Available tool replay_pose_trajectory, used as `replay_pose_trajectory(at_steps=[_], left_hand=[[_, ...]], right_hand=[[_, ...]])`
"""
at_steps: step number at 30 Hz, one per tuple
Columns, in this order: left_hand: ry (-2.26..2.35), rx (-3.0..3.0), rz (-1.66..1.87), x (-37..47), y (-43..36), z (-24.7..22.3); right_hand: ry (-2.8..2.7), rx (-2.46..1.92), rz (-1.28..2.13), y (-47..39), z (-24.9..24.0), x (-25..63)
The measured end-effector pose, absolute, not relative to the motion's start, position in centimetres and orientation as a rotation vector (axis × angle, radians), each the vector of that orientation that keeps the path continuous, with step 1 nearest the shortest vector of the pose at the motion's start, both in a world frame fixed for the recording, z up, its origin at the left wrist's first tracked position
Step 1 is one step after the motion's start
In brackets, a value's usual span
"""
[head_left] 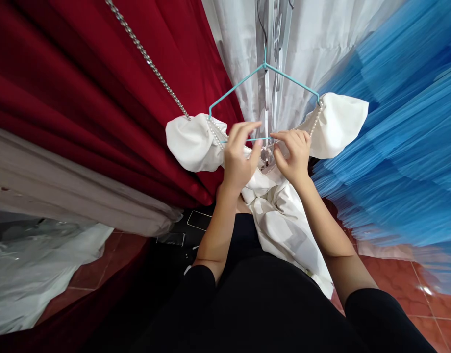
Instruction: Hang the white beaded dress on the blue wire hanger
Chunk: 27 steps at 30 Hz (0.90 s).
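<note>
A white dress [284, 220] with puffed sleeves hangs on a light blue wire hanger [240, 84], its skirt falling over my lap. Strings of pearl beads [315, 120] edge its neckline. My left hand [242, 152] is in front of the neckline by the hanger's lower bar, thumb and fingers apart. Facing it across a small gap, my right hand [294, 152] has its index fingertip near that bar and its thumb held apart from it. I make out nothing held in either hand. The hands hide part of the neckline.
Red fabric [137, 98] hangs at left beside a silver beaded strand [148, 61]. Blue tulle [405, 147] hangs close on the right. A metal stand [273, 59] rises behind the hanger. Two phones, one dark [172, 239] and one light-edged [199, 220], lie on a black surface.
</note>
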<state>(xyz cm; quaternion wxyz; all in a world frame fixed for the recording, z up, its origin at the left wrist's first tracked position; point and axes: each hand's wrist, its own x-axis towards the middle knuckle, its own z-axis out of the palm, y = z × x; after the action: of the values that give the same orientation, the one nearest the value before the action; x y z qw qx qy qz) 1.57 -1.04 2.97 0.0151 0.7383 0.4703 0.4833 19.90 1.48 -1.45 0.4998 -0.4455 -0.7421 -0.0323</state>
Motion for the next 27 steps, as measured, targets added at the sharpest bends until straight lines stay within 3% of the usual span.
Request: replay_pose_trajectory(at_steps=[4,13,21,27], left_hand=[[1.679,2.127,1.993,-2.1,-0.8,4.7],[1.832,2.069,1.688,-6.6,2.0,2.1],[1.655,1.873,1.887,-7.3,2.9,2.9],[1.623,1.597,2.317,-13.3,5.7,1.5]], right_hand=[[-1.801,-1.091,-0.091,1.0,-1.4,19.4],[-1.869,-1.129,-0.132,1.7,0.1,19.9],[-1.917,-1.167,-0.129,2.2,0.4,20.7],[-1.947,-1.153,-0.069,2.1,0.8,20.9]])
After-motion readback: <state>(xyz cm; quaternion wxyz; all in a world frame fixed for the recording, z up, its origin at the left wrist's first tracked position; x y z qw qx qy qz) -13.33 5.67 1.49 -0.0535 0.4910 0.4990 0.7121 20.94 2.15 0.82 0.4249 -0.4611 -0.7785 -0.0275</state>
